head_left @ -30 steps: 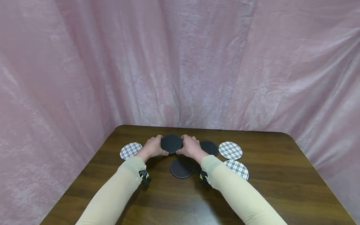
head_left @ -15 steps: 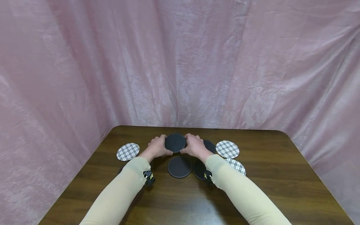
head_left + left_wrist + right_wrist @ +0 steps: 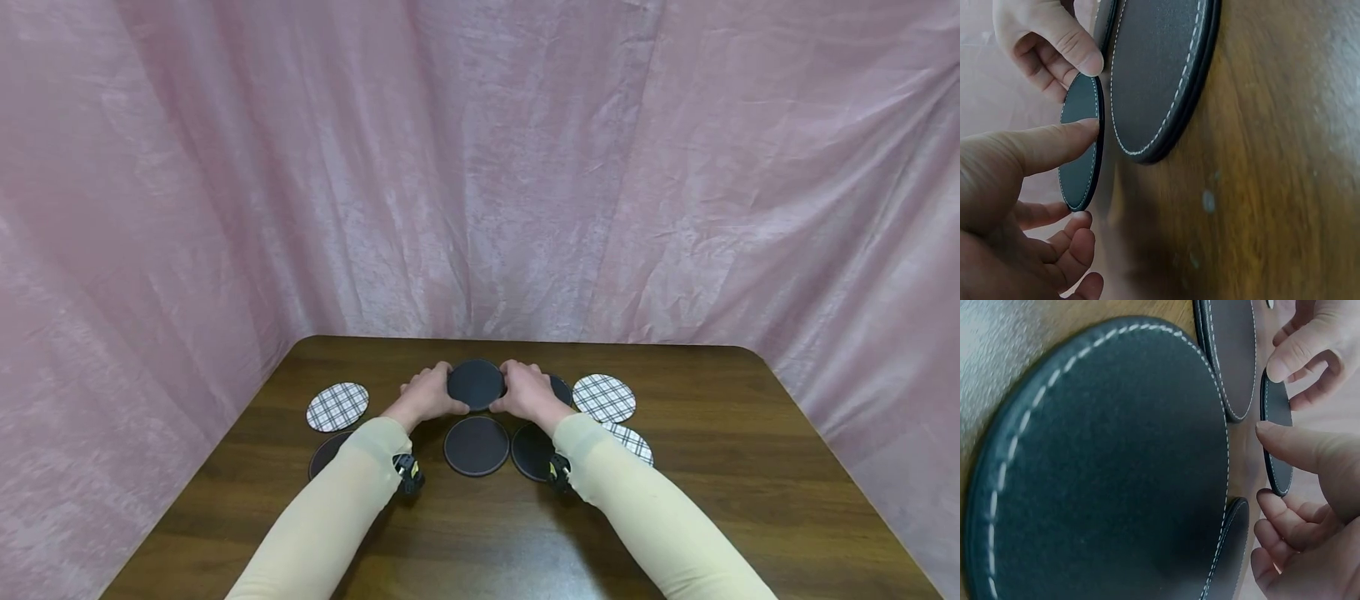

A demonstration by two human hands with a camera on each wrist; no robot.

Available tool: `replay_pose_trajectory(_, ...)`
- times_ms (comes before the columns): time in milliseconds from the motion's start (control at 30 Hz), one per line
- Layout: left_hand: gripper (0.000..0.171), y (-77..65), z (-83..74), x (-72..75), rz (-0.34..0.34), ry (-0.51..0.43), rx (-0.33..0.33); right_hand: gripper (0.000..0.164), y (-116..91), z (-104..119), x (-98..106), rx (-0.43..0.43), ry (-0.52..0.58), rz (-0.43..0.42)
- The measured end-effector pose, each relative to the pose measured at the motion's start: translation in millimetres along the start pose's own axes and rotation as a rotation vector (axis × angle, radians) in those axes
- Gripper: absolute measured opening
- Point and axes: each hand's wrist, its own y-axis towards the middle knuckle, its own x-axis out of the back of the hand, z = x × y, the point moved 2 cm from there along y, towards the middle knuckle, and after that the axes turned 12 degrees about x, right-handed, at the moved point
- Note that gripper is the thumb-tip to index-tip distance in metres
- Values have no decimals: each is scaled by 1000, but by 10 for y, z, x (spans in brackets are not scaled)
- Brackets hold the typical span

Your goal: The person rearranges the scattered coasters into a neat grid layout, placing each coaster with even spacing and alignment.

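The fingers of the left hand (image 3: 427, 397) and of the right hand (image 3: 525, 395) pinch opposite sides of a dark round coaster (image 3: 476, 384) in the head view, near the far edge of the wooden desk (image 3: 720, 500). Just nearer the person lies a second dark coaster (image 3: 476, 447), with a third dark coaster (image 3: 530, 452) beside it, partly under the right sleeve (image 3: 637, 508). A fourth dark coaster (image 3: 562, 389) shows behind the right hand; a fifth (image 3: 326, 455) lies partly under the left sleeve (image 3: 315, 508). One checked coaster (image 3: 337, 407) is at left, two checked coasters (image 3: 604, 397) at right. A pink curtain (image 3: 480, 167) hangs behind.

In the left wrist view, the left thumb lies over the held coaster's stitched face, other fingers at its edge.

In the right wrist view, the right thumb presses its rim; a stitched dark coaster fills the foreground.
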Motion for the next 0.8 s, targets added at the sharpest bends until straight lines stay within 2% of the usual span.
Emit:
replay_pose_trajectory(200, 84, -23, -46, -23, 21, 2, 8, 72, -25, -19, 11, -2, -65, 5)
replay_pose_trajectory(333, 85, 58, -35, -73, 36, -4, 28, 71, -52, -30, 17, -4, -76, 15)
replay_pose_trajectory(500, 89, 473, 177, -343, 28, 32, 28, 70, -77, -34, 39, 19, -75, 32)
replay_pose_trajectory(567, 90, 584, 240, -416, 28, 39, 28, 70, -86, -44, 46, 29, -66, 39)
replay_pose_trajectory(700, 88, 597, 249, -413, 27, 46, 22, 69, -120, -74, 69, 45, -41, 37)
replay_pose_trajectory(800, 82, 432, 154, -301, 34, 53, 30, 68, -153, -98, 94, 52, -42, 27)
